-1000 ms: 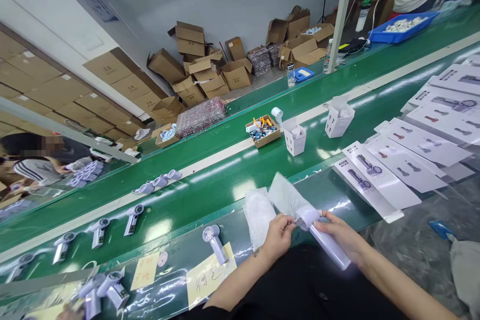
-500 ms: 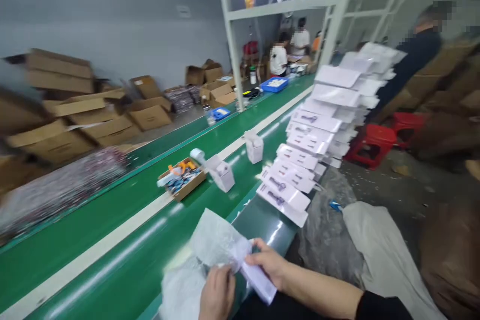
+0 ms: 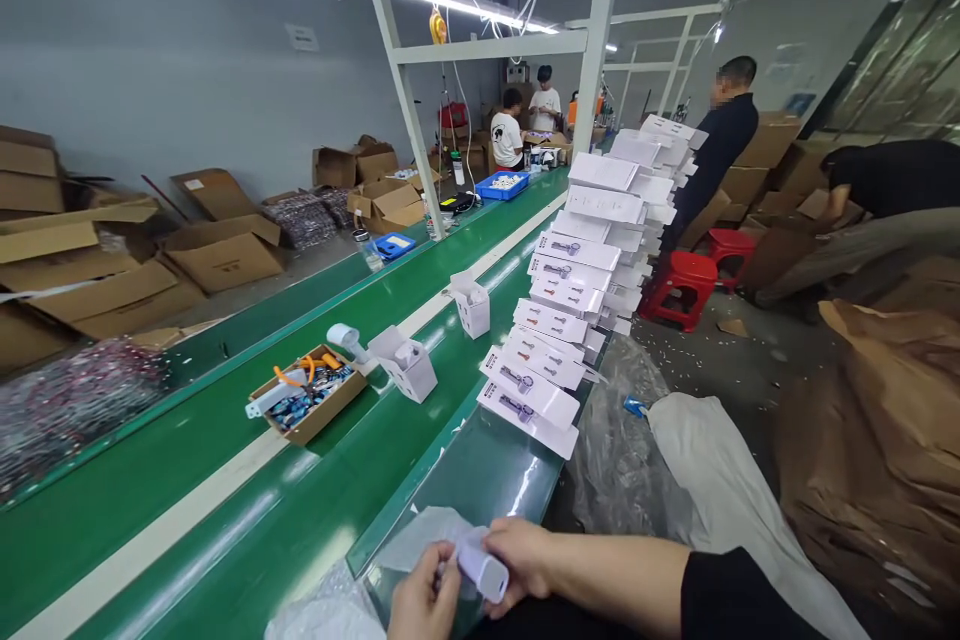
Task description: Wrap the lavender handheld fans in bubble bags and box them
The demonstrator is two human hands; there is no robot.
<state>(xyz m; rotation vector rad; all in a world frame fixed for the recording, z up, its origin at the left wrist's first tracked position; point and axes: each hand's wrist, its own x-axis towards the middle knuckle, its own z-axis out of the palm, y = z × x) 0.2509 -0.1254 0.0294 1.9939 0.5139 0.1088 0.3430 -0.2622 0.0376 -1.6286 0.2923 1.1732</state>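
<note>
A pale lilac handheld device with a small dark slot in its end lies in my right hand, which is closed around it. My left hand is beside it, fingers pinched at the edge of a translucent white bag spread behind the device. Part of those fingertips is hidden. More translucent bags lie in a heap left of my left hand. Beyond my hands, a tall leaning stack of printed white cartons rests on the dark green bench surface.
On the green conveyor stand an open white box, another white box and a cardboard tray with small blue packets and orange-handled pliers. Red stools and a person in dark clothes are at the right. Several other people work farther off.
My view has turned to the right. The device is tilted so its end faces me, and the bag has sunk lower behind it. Both hands stay close together.
</note>
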